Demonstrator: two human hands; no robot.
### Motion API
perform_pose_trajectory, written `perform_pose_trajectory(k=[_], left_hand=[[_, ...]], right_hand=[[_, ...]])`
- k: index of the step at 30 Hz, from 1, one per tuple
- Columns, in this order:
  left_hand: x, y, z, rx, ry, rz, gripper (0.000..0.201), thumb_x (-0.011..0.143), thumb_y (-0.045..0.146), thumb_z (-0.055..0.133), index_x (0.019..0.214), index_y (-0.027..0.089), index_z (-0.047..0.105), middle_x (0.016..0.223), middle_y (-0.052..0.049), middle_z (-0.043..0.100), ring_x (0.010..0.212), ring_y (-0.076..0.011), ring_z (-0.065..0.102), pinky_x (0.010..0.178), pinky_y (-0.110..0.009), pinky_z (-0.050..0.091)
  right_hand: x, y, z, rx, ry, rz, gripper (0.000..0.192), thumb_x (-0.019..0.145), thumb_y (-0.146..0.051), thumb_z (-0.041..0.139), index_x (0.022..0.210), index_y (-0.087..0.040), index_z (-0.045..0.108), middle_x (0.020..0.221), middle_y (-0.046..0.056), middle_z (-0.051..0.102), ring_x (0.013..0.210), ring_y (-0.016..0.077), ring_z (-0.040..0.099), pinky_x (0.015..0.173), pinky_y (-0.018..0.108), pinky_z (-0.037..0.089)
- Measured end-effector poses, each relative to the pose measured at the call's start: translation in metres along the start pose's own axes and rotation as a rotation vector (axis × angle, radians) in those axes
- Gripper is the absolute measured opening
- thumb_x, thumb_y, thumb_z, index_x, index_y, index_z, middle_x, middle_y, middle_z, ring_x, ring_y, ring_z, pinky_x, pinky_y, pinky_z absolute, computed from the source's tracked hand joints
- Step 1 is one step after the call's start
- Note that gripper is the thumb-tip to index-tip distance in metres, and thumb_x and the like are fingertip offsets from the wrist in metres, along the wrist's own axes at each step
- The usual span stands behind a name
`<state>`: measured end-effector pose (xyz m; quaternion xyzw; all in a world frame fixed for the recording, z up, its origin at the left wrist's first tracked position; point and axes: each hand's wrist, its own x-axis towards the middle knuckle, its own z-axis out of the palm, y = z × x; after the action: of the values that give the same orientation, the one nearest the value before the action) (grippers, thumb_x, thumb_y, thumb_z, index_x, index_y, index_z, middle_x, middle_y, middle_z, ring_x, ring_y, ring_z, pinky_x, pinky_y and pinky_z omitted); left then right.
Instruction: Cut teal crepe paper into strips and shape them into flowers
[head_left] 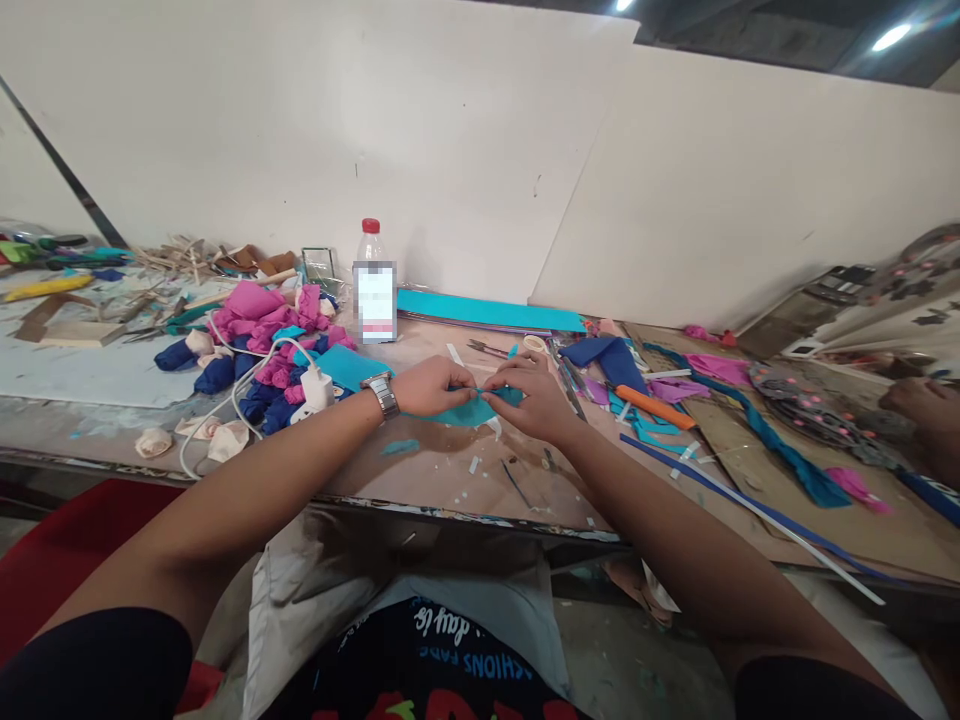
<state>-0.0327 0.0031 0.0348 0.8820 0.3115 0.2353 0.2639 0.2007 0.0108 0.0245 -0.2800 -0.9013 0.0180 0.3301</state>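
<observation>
Both hands meet at the near middle of the workbench [420, 480], pinching one teal paper piece [469, 408] between them. Left hand [433, 385], w/ a wristwatch [382, 393], nips the piece's left end w/ thumb and fingertips; right hand [529, 395] nips the right end, fingers curled in. The piece sits just above the bench top, roughly level. Judged: the fold goes best w/ fingertips close together, paper taut, pressure even so it doesn't tear. Just past the piece lie small scissors [487, 348] and a tape roll [534, 343]. Left of the piece: a white charger w/ cable [315, 388], then a heap of pink and blue crepe [262, 340]. Right of it: an orange cutter [656, 408] among teal strips. Behind the piece stand a plastic bottle [373, 285] and flat teal sheets [487, 310]. Far right, another person's hand [919, 403]. Scraps crowd the bench nearby.
</observation>
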Motion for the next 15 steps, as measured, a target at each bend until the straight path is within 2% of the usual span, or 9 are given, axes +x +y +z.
perform_pose_trajectory(k=[4, 9, 15], left_hand=[[0.0008, 0.0004, 0.0015, -0.005, 0.038, -0.011, 0.030, 0.092, 0.033, 0.050, 0.069, 0.016, 0.058, 0.057, 0.003, 0.043, 0.057, -0.0109, 0.038, 0.057, -0.027, 0.026], [0.0020, -0.0007, 0.0023, -0.017, 0.057, -0.053, 0.021, 0.086, 0.025, 0.050, 0.077, 0.015, 0.066, 0.063, 0.003, 0.052, 0.062, -0.0121, 0.045, 0.060, -0.027, 0.030], [0.0043, -0.0034, 0.0026, -0.083, 0.041, -0.092, 0.022, 0.083, 0.021, 0.047, 0.071, 0.015, 0.064, 0.061, 0.002, 0.051, 0.062, -0.0126, 0.045, 0.061, -0.027, 0.033]], right_hand=[[0.0001, -0.0019, -0.0018, -0.032, 0.023, -0.014, 0.011, 0.092, -0.034, 0.065, 0.088, -0.026, 0.071, 0.084, 0.001, 0.075, 0.090, 0.0229, 0.067, 0.100, 0.048, 0.033], [0.0008, -0.0047, -0.0043, -0.034, 0.029, -0.034, 0.013, 0.093, -0.035, 0.065, 0.086, -0.027, 0.072, 0.084, 0.001, 0.076, 0.090, 0.0224, 0.067, 0.102, 0.048, 0.032], [0.0007, -0.0062, -0.0050, -0.045, -0.014, -0.027, 0.016, 0.094, -0.034, 0.062, 0.083, -0.029, 0.073, 0.084, 0.001, 0.075, 0.094, 0.0228, 0.067, 0.108, 0.051, 0.028]])
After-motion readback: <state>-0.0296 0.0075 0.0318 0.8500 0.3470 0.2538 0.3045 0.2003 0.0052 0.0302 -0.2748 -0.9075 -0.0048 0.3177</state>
